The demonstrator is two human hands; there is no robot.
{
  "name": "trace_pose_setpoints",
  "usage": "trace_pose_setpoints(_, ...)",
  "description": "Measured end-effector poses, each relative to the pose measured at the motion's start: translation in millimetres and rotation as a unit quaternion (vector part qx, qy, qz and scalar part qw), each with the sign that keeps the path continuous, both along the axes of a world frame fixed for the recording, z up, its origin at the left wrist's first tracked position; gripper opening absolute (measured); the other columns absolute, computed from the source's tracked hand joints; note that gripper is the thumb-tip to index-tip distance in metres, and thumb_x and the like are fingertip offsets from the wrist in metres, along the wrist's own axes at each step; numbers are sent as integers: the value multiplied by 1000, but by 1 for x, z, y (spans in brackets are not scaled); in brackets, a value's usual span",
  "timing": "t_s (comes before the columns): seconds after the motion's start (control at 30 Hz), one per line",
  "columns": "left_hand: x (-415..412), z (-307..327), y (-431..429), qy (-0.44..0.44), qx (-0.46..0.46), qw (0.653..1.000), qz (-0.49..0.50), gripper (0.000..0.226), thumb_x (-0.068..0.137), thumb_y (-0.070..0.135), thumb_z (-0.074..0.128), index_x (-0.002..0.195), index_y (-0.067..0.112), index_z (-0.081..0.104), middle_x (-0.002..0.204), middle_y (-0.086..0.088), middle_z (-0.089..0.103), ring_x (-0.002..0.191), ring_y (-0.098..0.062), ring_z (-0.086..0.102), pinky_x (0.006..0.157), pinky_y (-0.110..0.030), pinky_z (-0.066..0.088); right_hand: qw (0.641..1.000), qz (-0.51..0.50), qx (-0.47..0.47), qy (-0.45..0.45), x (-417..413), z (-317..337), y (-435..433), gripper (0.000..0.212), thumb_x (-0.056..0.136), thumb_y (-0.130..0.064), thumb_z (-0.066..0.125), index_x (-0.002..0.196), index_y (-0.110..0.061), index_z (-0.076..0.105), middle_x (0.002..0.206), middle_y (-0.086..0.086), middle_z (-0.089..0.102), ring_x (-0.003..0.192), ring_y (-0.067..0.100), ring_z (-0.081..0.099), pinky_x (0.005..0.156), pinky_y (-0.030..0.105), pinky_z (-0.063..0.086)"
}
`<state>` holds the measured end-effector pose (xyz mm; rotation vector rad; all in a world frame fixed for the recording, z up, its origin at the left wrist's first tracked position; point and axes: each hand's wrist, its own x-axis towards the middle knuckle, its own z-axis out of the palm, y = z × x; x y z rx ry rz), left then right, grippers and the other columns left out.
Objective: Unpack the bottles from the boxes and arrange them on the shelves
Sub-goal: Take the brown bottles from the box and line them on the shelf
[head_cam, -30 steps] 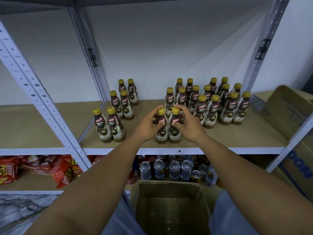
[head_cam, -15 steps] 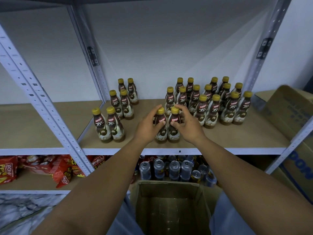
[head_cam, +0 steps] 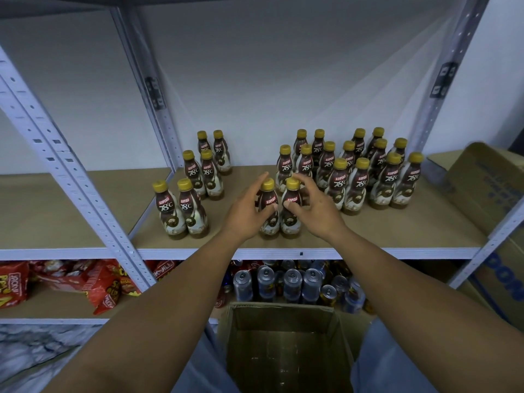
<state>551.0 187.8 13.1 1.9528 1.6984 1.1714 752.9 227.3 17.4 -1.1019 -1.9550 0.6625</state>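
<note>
Two brown bottles with yellow caps stand side by side near the front edge of the shelf board. My left hand holds the left bottle, thumb on its front and fingers up beside the cap. The right bottle is held the same way by my right hand, whose fingers curl behind its neck. Several like bottles stand in a block to the right. Another small group stands to the left. An open cardboard box sits below me, and no bottles show inside it.
Grey slotted uprights frame the shelf bay. Drink cans and red snack bags fill the lower shelf. A large cardboard box rests at the right end of the shelf.
Both hands stay on the two front bottles, which stand in the same spot. The fingers have loosened a little around the caps.
</note>
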Motion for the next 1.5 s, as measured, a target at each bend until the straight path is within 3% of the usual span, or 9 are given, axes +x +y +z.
trace_pose_setpoints(0.1, -5, 0, -2, -9, -20, 1000, -8, 90, 88, 41, 77, 156, 48, 19, 153, 4, 46, 137, -13, 46, 110, -37, 43, 1000, 5, -11, -11, 9, 7, 2, 73, 93, -39, 69, 151, -49, 26, 141, -6, 54, 120, 8, 51, 97, 33, 45)
trace_pose_setpoints(0.23, -8, -3, -3, -19, -36, 999, -19, 90, 88, 30, 78, 153, 53, 20, 148, 5, 52, 132, -14, 51, 107, -45, 48, 998, 28, -51, -24, 17, 5, 6, 78, 89, -32, 76, 147, -52, 29, 140, 2, 56, 115, 16, 63, 100, 44, 52)
trace_pose_setpoints(0.37, -8, -3, -2, -19, -37, 999, -22, 89, 90, 27, 76, 151, 57, 20, 145, 7, 55, 129, -16, 54, 104, -48, 50, 997, 27, -62, -38, 18, -5, 9, 79, 89, -28, 77, 149, -47, 29, 131, 4, 62, 99, 13, 67, 93, 44, 56)
trace_pose_setpoints(0.83, -11, -1, -4, -29, -46, 998, -32, 88, 91, 20, 75, 151, 57, 21, 145, 10, 53, 130, -13, 53, 108, -49, 48, 997, 29, -66, -24, 11, -12, 9, 77, 90, -21, 75, 149, -44, 31, 129, 3, 63, 103, 10, 65, 97, 41, 55)
trace_pose_setpoints(1.0, -13, 0, -4, -40, -59, 997, -39, 89, 92, 19, 74, 150, 60, 20, 145, 10, 53, 133, -12, 51, 109, -50, 46, 997, 33, -72, -20, 11, -11, 7, 78, 92, -19, 73, 152, -42, 30, 120, -7, 59, 105, 11, 63, 98, 38, 53)
trace_pose_setpoints(1.1, -13, 1, -4, -47, -67, 996, -47, 90, 91, 24, 75, 152, 58, 19, 146, 12, 52, 134, -10, 49, 110, -50, 45, 996, 42, -75, -18, 12, -9, 6, 79, 92, -21, 74, 152, -44, 28, 122, -6, 59, 107, 11, 63, 98, 39, 53)
trace_pose_setpoints(1.23, -12, 15, -6, -51, -61, 997, -4, 95, 83, 55, 77, 154, 53, 14, 145, 10, 49, 131, -10, 49, 109, -46, 46, 995, 44, -83, -21, 20, 1, 7, 73, 92, -30, 73, 151, -43, 31, 119, -9, 57, 104, 10, 63, 94, 34, 52)
trace_pose_setpoints(1.37, 6, 53, -2, -9, 48, 998, 50, 69, 92, 45, 70, 152, 33, 37, 138, 2, 54, 123, -8, 50, 102, -34, 45, 997, 16, -72, -17, 42, 24, 11, 52, 94, -34, 70, 142, -34, 48, 110, -12, 62, 96, 5, 62, 87, 28, 50)
trace_pose_setpoints(1.5, 43, 92, 13, 28, 152, 987, 52, 35, 96, 33, 68, 127, 18, 64, 115, 4, 66, 101, -7, 59, 88, -32, 54, 999, -38, -17, -10, 80, 46, 27, 28, 94, -33, 70, 121, -26, 66, 101, -11, 68, 91, -2, 62, 85, 29, 55)
